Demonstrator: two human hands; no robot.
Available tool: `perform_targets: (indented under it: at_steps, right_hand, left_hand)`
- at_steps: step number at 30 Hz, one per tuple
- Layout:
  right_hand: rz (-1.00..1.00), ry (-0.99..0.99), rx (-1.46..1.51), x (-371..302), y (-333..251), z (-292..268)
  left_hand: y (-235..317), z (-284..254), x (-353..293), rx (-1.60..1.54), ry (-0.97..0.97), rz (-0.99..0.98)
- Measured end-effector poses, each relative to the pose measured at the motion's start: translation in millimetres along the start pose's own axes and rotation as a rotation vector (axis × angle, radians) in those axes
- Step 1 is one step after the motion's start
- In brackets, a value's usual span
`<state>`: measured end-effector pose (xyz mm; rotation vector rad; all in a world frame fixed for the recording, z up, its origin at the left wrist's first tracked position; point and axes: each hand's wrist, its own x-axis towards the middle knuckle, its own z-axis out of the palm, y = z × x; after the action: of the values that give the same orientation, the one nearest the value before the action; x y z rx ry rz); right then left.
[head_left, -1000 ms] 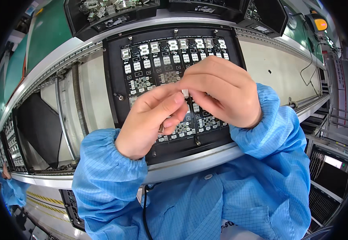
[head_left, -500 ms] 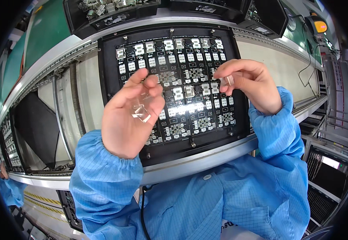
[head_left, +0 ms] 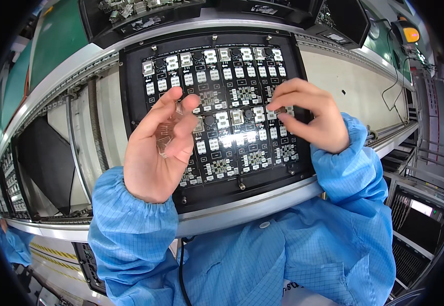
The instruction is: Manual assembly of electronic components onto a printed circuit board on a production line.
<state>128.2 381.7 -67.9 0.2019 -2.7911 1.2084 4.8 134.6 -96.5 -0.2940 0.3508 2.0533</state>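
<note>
My left hand [head_left: 155, 148] is raised palm up over the left part of the black fixture tray [head_left: 176, 201]. Its curled fingers hold several small clear parts with thin metal pins [head_left: 165, 133]. Over the right part of the circuit boards [head_left: 247, 94], my right hand [head_left: 311, 115] points left, thumb and fingertips bent around a small pinned part [head_left: 282, 109] that their tips partly hide. White connectors [head_left: 222, 120] and black round components stand in rows on the boards.
The tray lies on a conveyor with metal rails [head_left: 252, 204]. Black bins of metal parts [head_left: 145, 18] stand along the far side. A black sheet [head_left: 46, 160] lies at left. A yellow-orange device [head_left: 410, 34] is at far right, beside cables.
The tray has shifted slightly left. My right hand has moved a little left and its fingers have changed pose around the small part. My left fingers have curled more over the clear parts.
</note>
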Motion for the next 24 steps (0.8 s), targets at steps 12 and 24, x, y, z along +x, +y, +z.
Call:
perform_targets:
  at_steps: [12, 24]
  right_hand:
    - [-0.083, 0.032, -0.311, 5, -3, 20]
    - [-0.161, 0.008, -0.403, 10, -6, 23]
  left_hand:
    - [2, 3, -1, 0.047, -0.075, -0.034]
    - [-1, 8, -2, 0.079, -0.033, -0.02]
